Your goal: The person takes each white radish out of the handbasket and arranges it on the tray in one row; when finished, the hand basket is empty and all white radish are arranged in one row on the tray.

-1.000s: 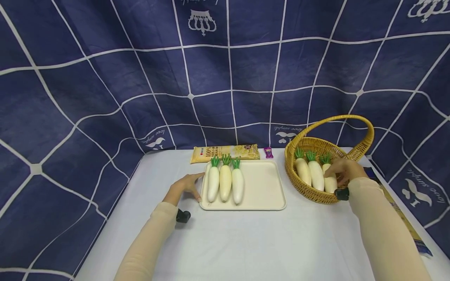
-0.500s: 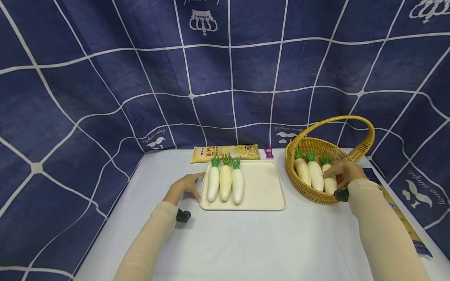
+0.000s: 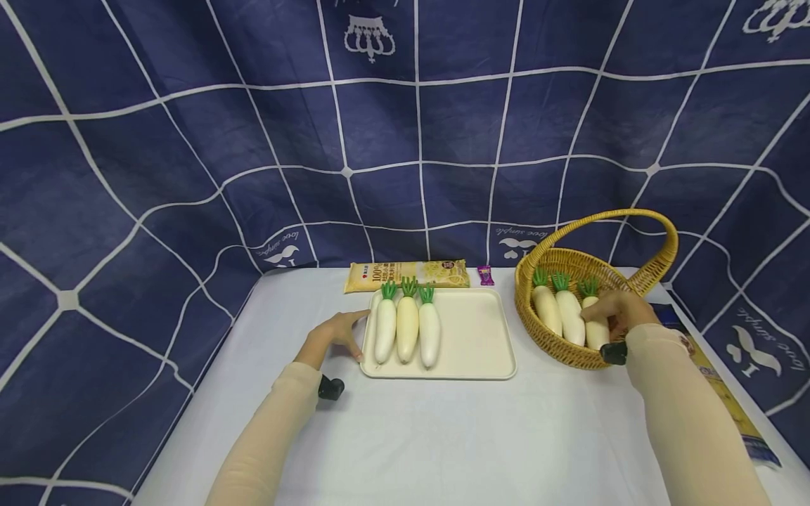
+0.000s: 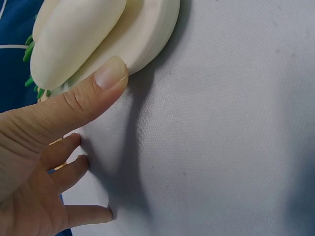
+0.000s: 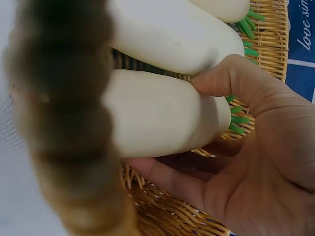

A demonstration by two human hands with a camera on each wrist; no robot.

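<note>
Three white radishes with green tops, the middle one (image 3: 408, 329) creamier, lie side by side on the left part of a cream tray (image 3: 474, 334). My left hand (image 3: 335, 332) is at the tray's left edge with its fingers spread; in the left wrist view its thumb (image 4: 93, 91) reaches the rim. Over at the right, a wicker basket (image 3: 572, 360) holds three more radishes. My right hand (image 3: 623, 309) reaches into it and grips the rightmost radish (image 5: 157, 113), thumb on one side and fingers on the other. The basket handle blurs across the right wrist view.
A yellow food packet (image 3: 408, 275) lies behind the tray, with a small purple wrapped sweet (image 3: 485, 275) beside it. The arched basket handle (image 3: 607, 214) rises over the basket. Another long packet (image 3: 728, 393) lies partly under my right sleeve. A blue checked curtain (image 3: 455, 126) hangs behind.
</note>
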